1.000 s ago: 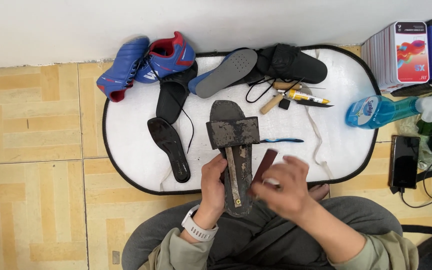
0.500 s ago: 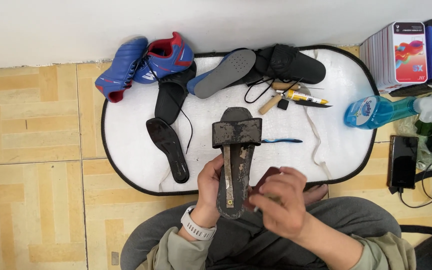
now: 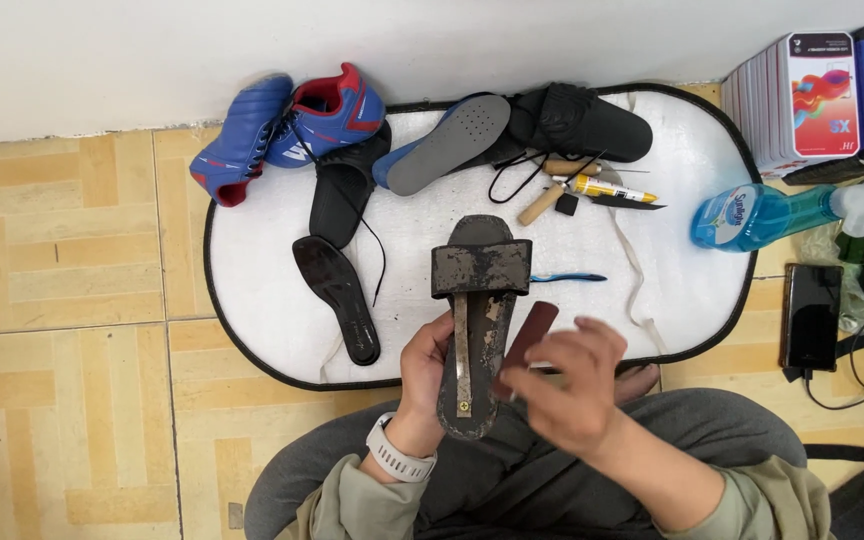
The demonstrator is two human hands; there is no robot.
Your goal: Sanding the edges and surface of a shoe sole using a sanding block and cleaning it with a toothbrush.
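Note:
A worn dark sandal [image 3: 479,300] with a wide scuffed strap and a light strip down its footbed points away from me above my lap. My left hand [image 3: 424,368] grips it along its left edge near the heel; a white watch sits on that wrist. My right hand [image 3: 564,382] holds a small reddish-brown strip [image 3: 530,332] against the sandal's right side. Both hands hover over the near edge of a white oval mat [image 3: 652,290] with a black border.
On the mat lie two blue-and-red sports shoes [image 3: 292,125], black and grey insoles [image 3: 337,297], a black shoe [image 3: 577,122], a glue tube [image 3: 602,187], a wooden-handled tool and a blue tool [image 3: 564,277]. To the right stand a blue spray bottle [image 3: 752,215], boxes [image 3: 802,95] and a phone [image 3: 810,315].
The sandal has stayed in my left hand with small shifts. My right hand drew the reddish-brown strip down toward the heel, then back up along the sandal's right side.

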